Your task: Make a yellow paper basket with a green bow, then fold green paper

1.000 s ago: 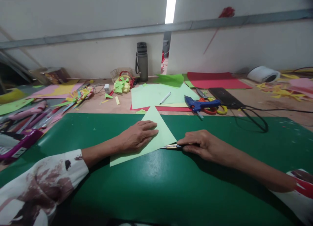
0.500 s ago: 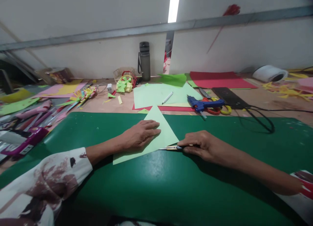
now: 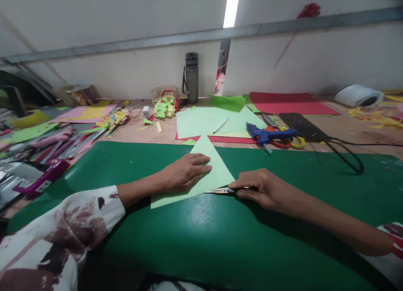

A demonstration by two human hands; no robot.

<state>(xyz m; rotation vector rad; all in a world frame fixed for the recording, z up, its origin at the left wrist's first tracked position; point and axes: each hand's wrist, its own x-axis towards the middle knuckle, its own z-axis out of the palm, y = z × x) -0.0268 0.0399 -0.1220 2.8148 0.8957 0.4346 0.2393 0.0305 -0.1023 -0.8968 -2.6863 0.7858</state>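
Note:
A light green paper triangle [image 3: 217,167] lies on the dark green cutting mat [image 3: 195,236]. My left hand [image 3: 185,171] rests flat on the paper, fingers stretched out, pressing it down. My right hand [image 3: 256,187] is closed around a small cutter knife [image 3: 218,190], whose blade lies along the paper's lower edge. The knife's handle is mostly hidden inside my fingers.
Behind the mat lie light green sheets [image 3: 204,121] with a white pen [image 3: 220,125], a blue glue gun [image 3: 269,135], scissors [image 3: 286,142], a black phone [image 3: 302,126] with its cable, and red paper [image 3: 289,102]. A grey bottle [image 3: 192,78] stands at the wall. Coloured scraps clutter the left side.
The knife blade has slid slightly left along the paper's edge. Both hands stay in place; the view has shifted a little to the left.

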